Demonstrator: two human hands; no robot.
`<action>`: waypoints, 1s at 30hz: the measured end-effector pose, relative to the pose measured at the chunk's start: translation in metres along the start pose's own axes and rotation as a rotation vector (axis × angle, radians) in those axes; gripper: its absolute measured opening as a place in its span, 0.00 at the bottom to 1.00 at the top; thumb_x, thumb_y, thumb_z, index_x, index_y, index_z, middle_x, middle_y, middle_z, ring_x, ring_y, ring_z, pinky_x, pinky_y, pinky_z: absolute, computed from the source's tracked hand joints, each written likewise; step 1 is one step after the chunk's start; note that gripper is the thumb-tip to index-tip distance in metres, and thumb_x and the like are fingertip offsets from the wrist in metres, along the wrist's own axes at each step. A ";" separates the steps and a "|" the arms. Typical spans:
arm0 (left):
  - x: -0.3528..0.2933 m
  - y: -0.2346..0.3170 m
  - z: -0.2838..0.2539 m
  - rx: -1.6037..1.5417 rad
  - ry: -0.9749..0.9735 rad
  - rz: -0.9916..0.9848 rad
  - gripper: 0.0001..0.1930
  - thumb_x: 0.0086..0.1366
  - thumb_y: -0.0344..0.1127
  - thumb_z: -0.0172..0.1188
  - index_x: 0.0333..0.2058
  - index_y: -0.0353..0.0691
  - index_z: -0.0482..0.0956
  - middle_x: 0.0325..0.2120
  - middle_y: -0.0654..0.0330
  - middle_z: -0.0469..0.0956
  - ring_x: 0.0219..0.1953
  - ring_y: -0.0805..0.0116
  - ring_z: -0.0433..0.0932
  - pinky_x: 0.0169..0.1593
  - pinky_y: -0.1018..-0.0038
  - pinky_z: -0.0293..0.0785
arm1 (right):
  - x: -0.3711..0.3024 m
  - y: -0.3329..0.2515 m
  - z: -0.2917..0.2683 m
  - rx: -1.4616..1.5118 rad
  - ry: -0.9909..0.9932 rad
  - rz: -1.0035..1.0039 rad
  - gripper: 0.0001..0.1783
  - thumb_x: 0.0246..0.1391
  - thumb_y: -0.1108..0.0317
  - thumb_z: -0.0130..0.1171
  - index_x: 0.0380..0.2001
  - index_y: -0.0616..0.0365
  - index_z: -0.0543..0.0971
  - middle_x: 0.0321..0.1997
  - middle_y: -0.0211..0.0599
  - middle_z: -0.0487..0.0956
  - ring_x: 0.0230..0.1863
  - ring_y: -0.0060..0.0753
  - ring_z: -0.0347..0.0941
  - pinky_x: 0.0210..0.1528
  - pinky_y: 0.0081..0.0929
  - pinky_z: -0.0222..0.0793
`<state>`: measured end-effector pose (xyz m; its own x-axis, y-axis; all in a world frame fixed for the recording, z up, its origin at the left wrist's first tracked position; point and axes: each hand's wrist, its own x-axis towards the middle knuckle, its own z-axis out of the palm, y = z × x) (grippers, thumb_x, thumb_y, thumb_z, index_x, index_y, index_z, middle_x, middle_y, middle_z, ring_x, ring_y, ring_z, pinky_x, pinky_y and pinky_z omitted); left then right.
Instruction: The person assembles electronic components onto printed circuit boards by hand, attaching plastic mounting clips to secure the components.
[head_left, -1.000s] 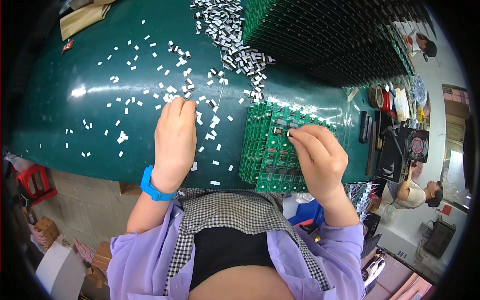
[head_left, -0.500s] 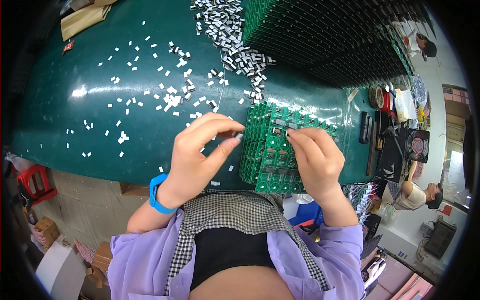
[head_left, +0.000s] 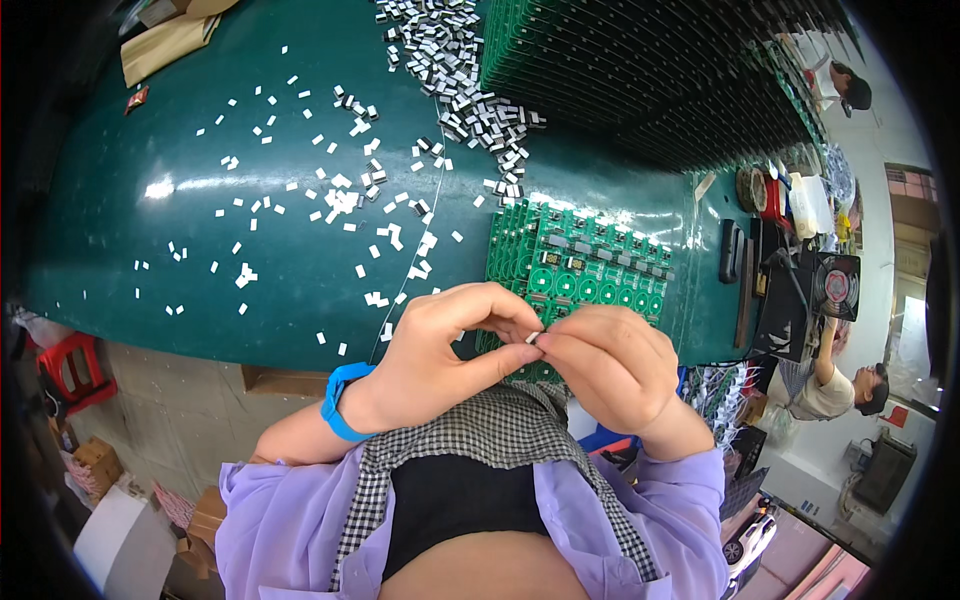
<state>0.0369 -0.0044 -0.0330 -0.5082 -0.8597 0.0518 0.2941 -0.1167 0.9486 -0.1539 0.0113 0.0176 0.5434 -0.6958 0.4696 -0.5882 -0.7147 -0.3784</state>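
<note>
My left hand [head_left: 450,335] pinches a small white-and-dark block [head_left: 533,338], likely a digit display module, between thumb and forefinger. Fingertips of my right hand [head_left: 615,365] meet it and close on its other end; they partly hide the piece. Just beyond both hands lies a stack of green circuit boards [head_left: 600,290]. The top board carries rows of white-ringed circles and grey parts. Two dark display modules [head_left: 563,261] with pale digit segments sit on it near its left side.
A heap of white-and-black blocks [head_left: 430,50] lies at the far middle. Small white pieces [head_left: 345,200] are scattered across the green table [head_left: 100,230]. Tall racks of boards [head_left: 650,80] stand far right. A small fan [head_left: 836,287] and a co-worker [head_left: 840,385] are at the right.
My right hand has left the top board and come nearer to me, meeting my left hand. The left hand has moved right and nearer. A second display module now shows on the board.
</note>
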 end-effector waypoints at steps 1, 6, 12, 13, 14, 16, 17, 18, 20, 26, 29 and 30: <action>0.000 0.000 -0.002 0.057 -0.034 0.034 0.09 0.56 0.18 0.62 0.37 0.28 0.77 0.35 0.53 0.77 0.38 0.69 0.78 0.44 0.75 0.77 | -0.001 0.000 0.000 0.000 0.001 -0.001 0.17 0.30 0.76 0.65 0.31 0.63 0.80 0.32 0.39 0.78 0.29 0.34 0.77 0.27 0.23 0.76; 0.000 -0.002 -0.001 0.140 -0.059 0.129 0.08 0.57 0.19 0.61 0.37 0.26 0.76 0.35 0.51 0.78 0.36 0.67 0.80 0.44 0.74 0.78 | -0.005 0.000 0.001 0.176 0.035 0.165 0.16 0.33 0.81 0.69 0.32 0.63 0.79 0.31 0.40 0.78 0.29 0.34 0.77 0.28 0.24 0.74; -0.004 -0.009 0.009 -0.359 0.080 -0.067 0.06 0.60 0.21 0.58 0.36 0.29 0.78 0.34 0.54 0.80 0.37 0.69 0.81 0.39 0.77 0.79 | -0.002 -0.003 -0.002 0.319 0.043 0.339 0.14 0.36 0.79 0.70 0.30 0.63 0.80 0.32 0.41 0.79 0.31 0.34 0.78 0.30 0.24 0.74; -0.004 -0.010 0.009 -0.372 0.077 -0.087 0.06 0.59 0.20 0.59 0.36 0.28 0.77 0.35 0.52 0.79 0.37 0.67 0.81 0.40 0.76 0.79 | -0.004 -0.002 -0.001 0.318 0.044 0.338 0.14 0.36 0.79 0.70 0.30 0.63 0.80 0.32 0.41 0.79 0.31 0.34 0.78 0.30 0.24 0.74; -0.005 -0.010 0.010 -0.384 0.074 -0.108 0.06 0.59 0.20 0.60 0.36 0.27 0.77 0.35 0.50 0.79 0.38 0.66 0.81 0.41 0.75 0.79 | -0.006 -0.001 0.000 0.330 0.061 0.309 0.13 0.36 0.79 0.70 0.30 0.64 0.80 0.32 0.41 0.79 0.31 0.34 0.78 0.30 0.24 0.75; -0.006 -0.006 0.013 -0.062 0.070 0.022 0.06 0.57 0.20 0.61 0.35 0.28 0.77 0.34 0.51 0.80 0.36 0.66 0.81 0.40 0.75 0.79 | -0.007 -0.001 0.000 0.343 0.079 0.279 0.13 0.35 0.79 0.70 0.29 0.64 0.80 0.32 0.41 0.79 0.31 0.34 0.78 0.30 0.24 0.75; -0.006 -0.004 0.013 0.259 0.065 0.151 0.07 0.56 0.20 0.62 0.34 0.29 0.77 0.33 0.52 0.80 0.34 0.67 0.82 0.38 0.76 0.79 | -0.007 -0.003 -0.001 0.340 0.092 0.304 0.12 0.35 0.79 0.70 0.28 0.64 0.80 0.31 0.41 0.79 0.31 0.34 0.78 0.30 0.24 0.75; -0.005 -0.004 0.014 0.259 0.065 0.151 0.07 0.56 0.20 0.62 0.34 0.29 0.77 0.33 0.52 0.80 0.34 0.67 0.82 0.38 0.76 0.79 | -0.007 -0.004 -0.001 0.338 0.104 0.329 0.12 0.35 0.79 0.69 0.28 0.64 0.80 0.31 0.41 0.79 0.30 0.33 0.78 0.31 0.25 0.75; -0.003 -0.004 0.014 0.454 0.182 0.374 0.09 0.52 0.20 0.64 0.33 0.31 0.78 0.30 0.54 0.81 0.32 0.65 0.82 0.34 0.76 0.78 | -0.008 -0.006 0.000 0.280 0.103 0.300 0.12 0.35 0.79 0.69 0.28 0.64 0.80 0.31 0.41 0.79 0.30 0.33 0.78 0.30 0.25 0.75; -0.002 -0.007 0.008 0.439 0.103 0.453 0.08 0.49 0.21 0.65 0.30 0.33 0.77 0.27 0.54 0.80 0.28 0.63 0.81 0.30 0.76 0.76 | -0.002 -0.007 -0.003 0.314 0.066 0.292 0.13 0.35 0.79 0.70 0.28 0.64 0.80 0.30 0.40 0.79 0.30 0.34 0.78 0.31 0.25 0.75; -0.001 -0.007 0.007 0.435 0.060 0.493 0.08 0.49 0.21 0.64 0.29 0.34 0.76 0.26 0.55 0.79 0.26 0.62 0.79 0.29 0.74 0.75 | -0.004 -0.004 -0.004 0.377 0.022 0.319 0.13 0.35 0.79 0.70 0.29 0.64 0.80 0.30 0.40 0.79 0.30 0.34 0.78 0.31 0.25 0.74; -0.001 -0.007 0.007 0.435 0.060 0.493 0.08 0.49 0.21 0.64 0.29 0.34 0.76 0.26 0.55 0.79 0.26 0.62 0.79 0.29 0.74 0.75 | -0.006 -0.003 -0.004 0.400 0.015 0.317 0.13 0.35 0.78 0.71 0.29 0.65 0.80 0.30 0.40 0.79 0.31 0.34 0.78 0.32 0.25 0.74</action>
<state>0.0299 0.0007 -0.0373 -0.3480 -0.7885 0.5071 0.1205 0.4988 0.8583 -0.1574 0.0179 0.0188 0.3649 -0.8839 0.2926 -0.4458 -0.4418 -0.7785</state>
